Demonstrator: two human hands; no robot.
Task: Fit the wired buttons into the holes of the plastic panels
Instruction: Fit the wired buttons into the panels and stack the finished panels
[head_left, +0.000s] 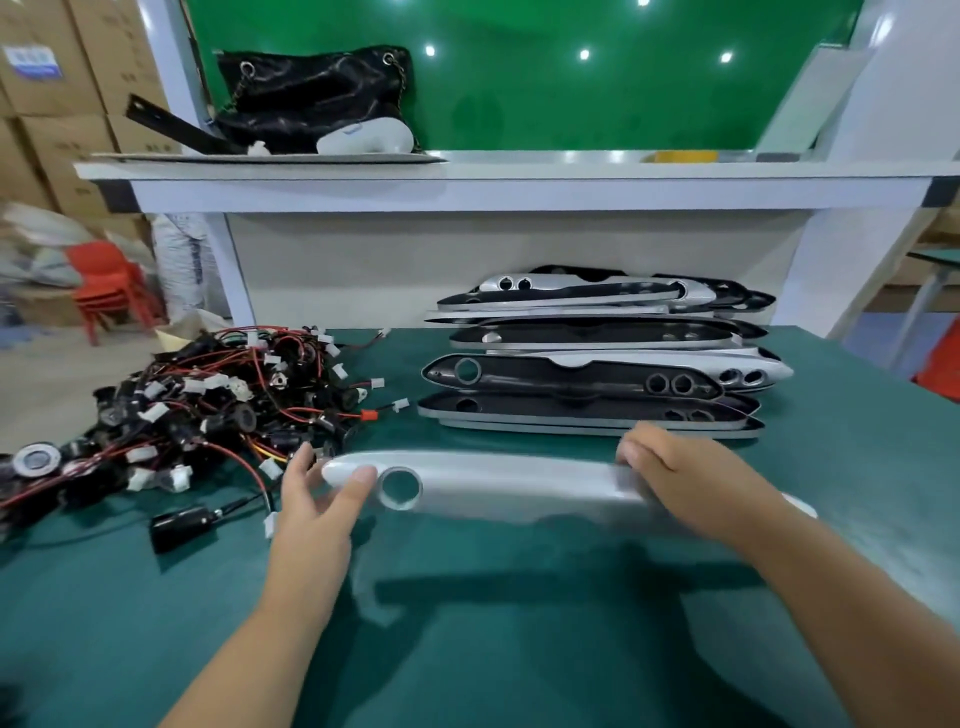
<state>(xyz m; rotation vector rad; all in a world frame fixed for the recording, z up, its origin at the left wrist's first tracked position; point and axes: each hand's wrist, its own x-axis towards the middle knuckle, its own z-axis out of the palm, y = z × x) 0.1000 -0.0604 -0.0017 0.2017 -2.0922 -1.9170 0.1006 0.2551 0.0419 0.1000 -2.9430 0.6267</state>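
Observation:
A long silver plastic panel (498, 480) is held above the green table, its outer face up, with an empty round hole (399, 487) near its left end. My left hand (317, 493) grips the left end, thumb on top beside the hole. My right hand (675, 480) holds the right part and hides it. A heap of black wired buttons (208, 410) with red wires and white plugs lies to the left. One loose black button (182, 524) lies apart from the heap, near my left hand.
A stack of several more silver and black panels (597, 364) lies behind the held one. The green table (519, 649) spreads in front of me. A white shelf (519, 179) above the back carries a black bag (311, 98). Red stools (109, 286) stand at the far left.

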